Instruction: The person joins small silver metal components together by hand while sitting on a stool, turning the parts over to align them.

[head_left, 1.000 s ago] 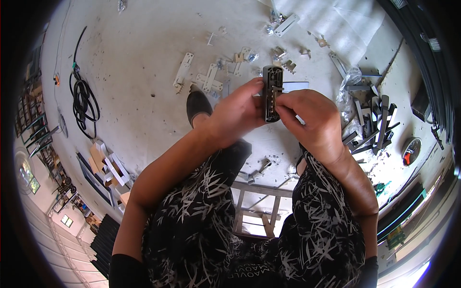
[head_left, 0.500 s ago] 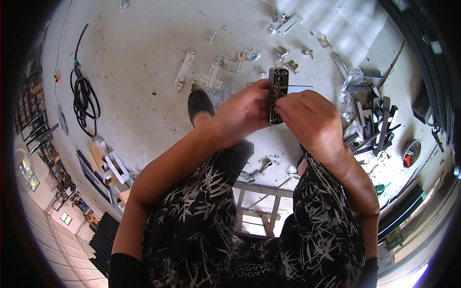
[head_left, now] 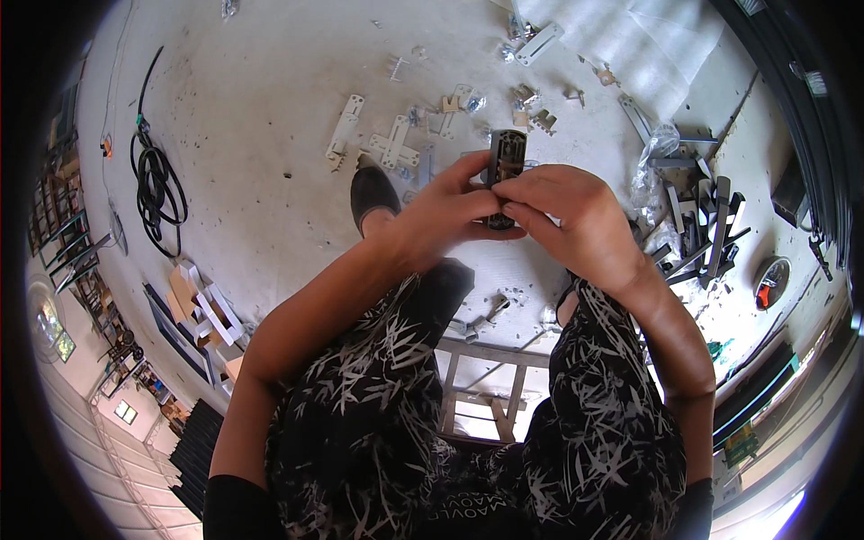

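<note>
A dark oblong metal housing [head_left: 508,153] with rounded ends stands lengthwise over the floor, its hollow face with small inner parts turned up. Its kind I cannot tell for sure. My left hand [head_left: 450,205] is closed around its left side and lower part, the thumb lying across it. From the right, my right hand [head_left: 576,211] reaches in with thumb and fingertips pinched at the housing's lower half. Whatever lies between those fingertips is too small or hidden to name.
Pale slotted metal brackets [head_left: 393,142] and small bagged parts lie on the floor ahead. Dark bars [head_left: 717,229] are piled at right beside a round dish [head_left: 771,283]. A coiled black hose [head_left: 157,180] lies at left. A wooden frame [head_left: 486,360] shows between my legs.
The housing has shifted slightly left and tilted in my hands. My left thumb now crosses its lower part, and my right fingertips have moved left with it.
</note>
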`<state>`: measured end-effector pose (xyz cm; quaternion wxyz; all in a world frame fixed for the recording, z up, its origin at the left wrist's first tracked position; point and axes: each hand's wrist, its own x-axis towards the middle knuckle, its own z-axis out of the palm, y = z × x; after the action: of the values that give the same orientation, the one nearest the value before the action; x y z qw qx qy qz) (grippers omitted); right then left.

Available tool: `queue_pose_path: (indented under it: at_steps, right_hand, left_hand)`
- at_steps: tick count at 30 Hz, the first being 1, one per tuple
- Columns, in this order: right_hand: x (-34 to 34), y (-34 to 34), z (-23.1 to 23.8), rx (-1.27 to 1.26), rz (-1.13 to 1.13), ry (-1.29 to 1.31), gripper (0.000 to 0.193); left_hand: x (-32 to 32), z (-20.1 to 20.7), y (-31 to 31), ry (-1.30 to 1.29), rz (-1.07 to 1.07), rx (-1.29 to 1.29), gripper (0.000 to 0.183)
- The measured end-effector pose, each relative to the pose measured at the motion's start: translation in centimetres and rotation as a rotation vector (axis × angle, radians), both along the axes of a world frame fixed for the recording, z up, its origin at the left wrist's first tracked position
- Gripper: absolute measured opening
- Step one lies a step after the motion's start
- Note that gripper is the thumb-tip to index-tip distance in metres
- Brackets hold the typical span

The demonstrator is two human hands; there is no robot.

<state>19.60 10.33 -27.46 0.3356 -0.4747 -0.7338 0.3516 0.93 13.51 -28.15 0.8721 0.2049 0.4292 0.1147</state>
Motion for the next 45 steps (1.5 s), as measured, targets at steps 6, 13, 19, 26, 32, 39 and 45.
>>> queue_pose_path:
  at_steps: [6, 13, 19, 26, 32, 39, 45]
  right_hand:
    - [3.9, 1.7, -2.2, -0.541, -0.471, 0.263, 0.017]
    - [3.0, -2.8, -13.2, -0.364, -0.148, -0.400, 0.034]
    - [-1.2, -3.3, -13.9, -0.319, -0.025, -0.904, 0.061]
    - [0.8, -2.1, -14.5, -0.475, -0.010, -0.864, 0.022]
    - [0.7, -4.1, -13.7, -0.258, 0.044, -0.846, 0.017]
    - [1.0, -4.2, -14.5, -0.032, 0.180, -0.762, 0.011]
    - [2.2, -4.3, -13.5, -0.338, 0.143, -0.838, 0.003]
  left_hand:
    - [-1.1, -0.4, 0.9, 0.054, 0.245, -0.015, 0.041]
    - [-1.1, -1.2, 1.6, 0.103, 0.383, 0.027, 0.035]
    - [-1.0, -0.6, 1.7, 0.107, 0.336, 0.029, 0.034]
    - [-0.6, -0.4, 1.4, 0.015, 0.333, -0.024, 0.035]
    - [-1.2, -0.3, 1.3, 0.003, 0.275, 0.006, 0.039]
    - [-0.6, 0.1, 1.3, 0.026, 0.246, 0.013, 0.039]
    - [-0.2, 0.1, 1.4, -0.044, 0.239, -0.002, 0.033]
